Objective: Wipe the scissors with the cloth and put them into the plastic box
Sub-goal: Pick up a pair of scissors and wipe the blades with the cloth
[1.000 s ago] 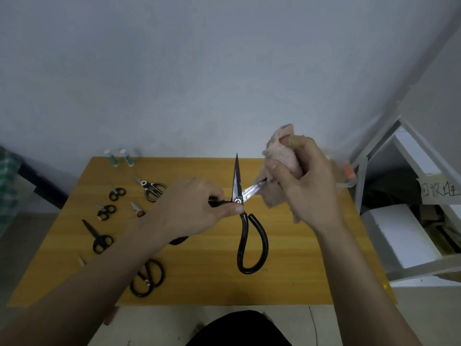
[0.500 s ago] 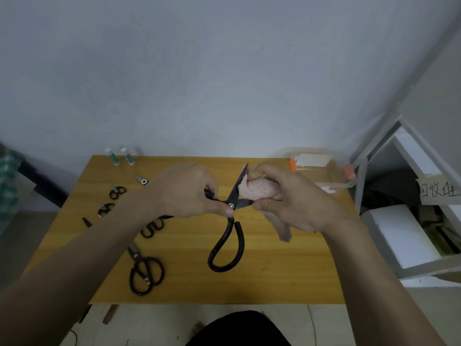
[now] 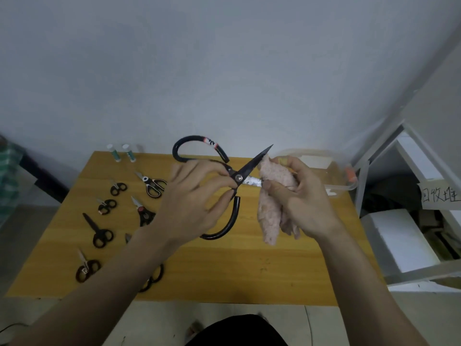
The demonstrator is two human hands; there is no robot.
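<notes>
The large scissors (image 3: 235, 179) have glossy black-coated handle loops, one wrapped with a band of tape; one blade looks dark and matt, the other bare metal, dull and spotted. Just right of them the pink cloth (image 3: 273, 196) is fuzzy and soft-looking. Beneath both, the table (image 3: 224, 270) is smooth yellowish wood-grain with a low sheen. Behind the cloth, the plastic box (image 3: 336, 181) is clear and shiny.

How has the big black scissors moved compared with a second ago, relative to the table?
Yes. The big black scissors have turned: one handle loop now rises past the table's far edge instead of hanging toward the near edge.
</notes>
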